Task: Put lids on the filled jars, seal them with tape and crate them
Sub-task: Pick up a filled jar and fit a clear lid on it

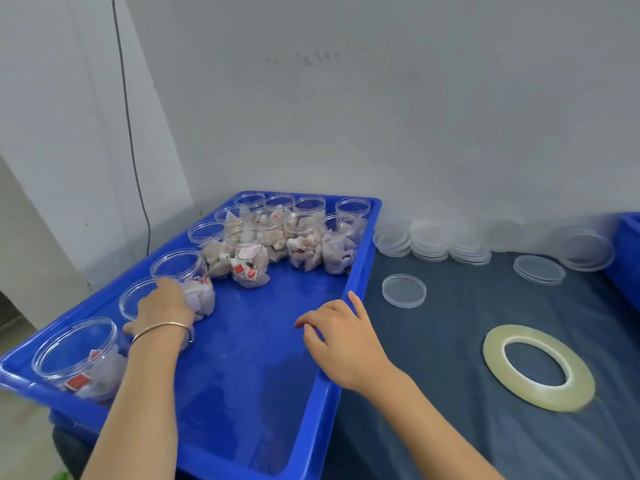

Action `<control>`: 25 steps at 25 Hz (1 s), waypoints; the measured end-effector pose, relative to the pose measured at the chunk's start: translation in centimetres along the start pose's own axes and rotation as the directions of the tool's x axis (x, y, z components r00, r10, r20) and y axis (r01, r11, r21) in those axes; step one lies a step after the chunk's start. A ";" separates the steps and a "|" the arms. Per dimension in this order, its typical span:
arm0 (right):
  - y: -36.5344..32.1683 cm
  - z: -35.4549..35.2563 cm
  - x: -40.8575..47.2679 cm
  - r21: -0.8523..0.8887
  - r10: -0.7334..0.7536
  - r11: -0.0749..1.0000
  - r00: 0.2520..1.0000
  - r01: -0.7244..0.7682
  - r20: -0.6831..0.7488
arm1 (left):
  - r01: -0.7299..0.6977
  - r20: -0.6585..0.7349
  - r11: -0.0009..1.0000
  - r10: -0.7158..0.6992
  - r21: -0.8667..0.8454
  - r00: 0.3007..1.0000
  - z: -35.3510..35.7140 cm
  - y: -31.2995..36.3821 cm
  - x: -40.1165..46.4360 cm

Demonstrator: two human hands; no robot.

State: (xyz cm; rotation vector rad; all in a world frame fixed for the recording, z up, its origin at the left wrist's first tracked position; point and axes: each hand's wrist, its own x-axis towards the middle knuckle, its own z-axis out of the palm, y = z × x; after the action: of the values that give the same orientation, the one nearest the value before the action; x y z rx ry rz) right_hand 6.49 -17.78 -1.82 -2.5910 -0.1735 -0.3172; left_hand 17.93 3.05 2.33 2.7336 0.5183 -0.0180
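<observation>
Several clear jars filled with tea bags stand open in a blue tray [360, 271]. My left hand [162, 306], a bangle on its wrist, grips one jar [136, 299] on the tray's left side. Another filled jar [79, 358] stands nearer me. My right hand [339, 337] hovers over the tray's right rim with loosely bent fingers, holding nothing. A single clear lid [403, 291] lies on the dark cloth right of the tray. A flat roll of clear tape [539, 367] lies further right.
Stacks of clear lids [429, 242] line the wall behind the cloth, with another stack [538, 270] and a bigger one [585, 249] to the right. A second blue crate's edge [628, 258] shows at the far right. A black cable runs down the wall.
</observation>
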 end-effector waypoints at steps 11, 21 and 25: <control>4.0 -5.3 -4.2 0.456 0.032 0.883 0.954 0.113 -0.299 | -0.890 -0.598 0.369 0.661 -0.268 0.454 -2.1 9.9 -14.8; 13.2 -4.1 -15.3 0.621 0.530 0.745 0.783 -0.246 -0.326 | -0.474 -0.125 0.095 0.903 -0.875 0.411 11.5 14.4 -23.2; 14.1 -3.3 -16.3 0.609 0.498 0.755 0.816 -0.242 -0.293 | -0.530 -0.087 0.430 0.712 -0.731 0.697 16.3 18.3 -19.0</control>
State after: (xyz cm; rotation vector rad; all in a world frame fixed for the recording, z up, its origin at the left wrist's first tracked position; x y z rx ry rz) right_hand -7.23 -32.53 -10.06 -1.8554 0.3821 -0.5933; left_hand 7.60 -25.18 -5.16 1.9166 -0.5305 0.0406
